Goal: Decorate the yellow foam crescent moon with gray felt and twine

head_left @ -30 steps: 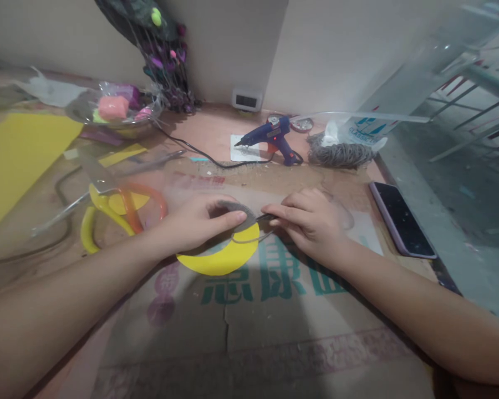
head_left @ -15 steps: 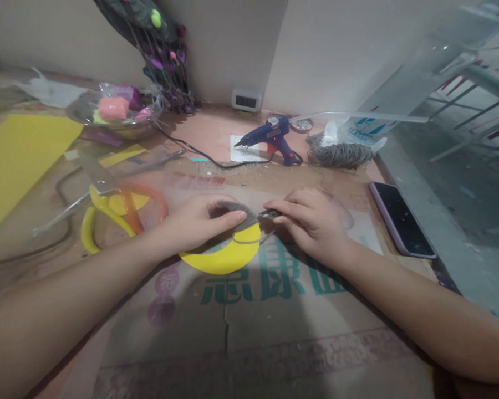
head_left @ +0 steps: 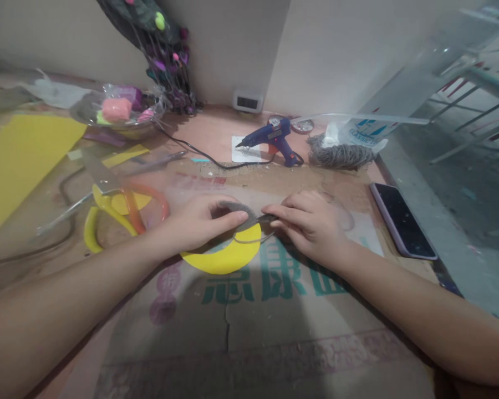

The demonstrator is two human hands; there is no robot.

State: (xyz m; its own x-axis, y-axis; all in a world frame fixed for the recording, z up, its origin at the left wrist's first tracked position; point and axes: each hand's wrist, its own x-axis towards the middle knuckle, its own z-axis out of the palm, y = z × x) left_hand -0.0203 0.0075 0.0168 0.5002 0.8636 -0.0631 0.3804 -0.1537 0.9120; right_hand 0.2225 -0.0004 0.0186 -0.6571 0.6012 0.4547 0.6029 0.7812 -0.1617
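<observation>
My left hand is closed on a yellow crescent-shaped piece, its thumb pressing on the part covered with grey yarn. The bare yellow end curves below that hand. A loop of grey yarn crosses the yellow surface and runs toward my right hand. That hand pinches a small dark item right beside the wrapped part; its kind is hard to make out. Both hands are low over the printed cardboard.
Scissors with orange and yellow handles lie to the left. Behind are a blue glue gun, grey yarn and a bowl of wrapped colourful pieces. A phone lies near the right edge, yellow sheet far left.
My right hand's fingertips and the dark item have shifted slightly left, closer to the yarn-covered part. My left hand keeps its grip. The whole view has moved a little.
</observation>
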